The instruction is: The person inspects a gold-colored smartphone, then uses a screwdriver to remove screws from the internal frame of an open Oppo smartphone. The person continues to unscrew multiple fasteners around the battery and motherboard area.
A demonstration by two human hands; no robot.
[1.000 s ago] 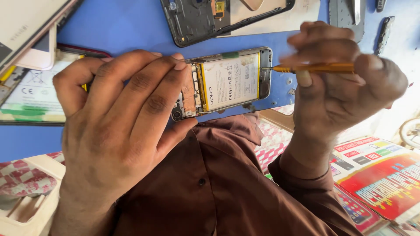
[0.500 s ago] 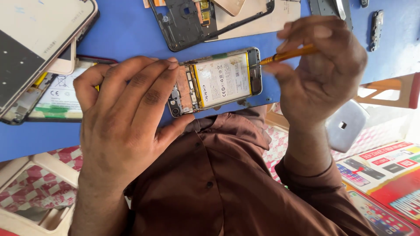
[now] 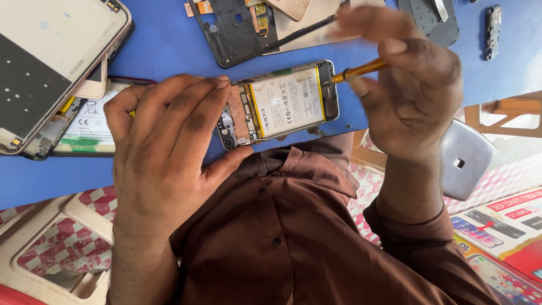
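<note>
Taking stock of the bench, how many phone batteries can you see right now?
2. One white rectangular battery sits in the opened phone between the left hand and right hand; another lies at the left, partly covered. More may be hidden.
</note>
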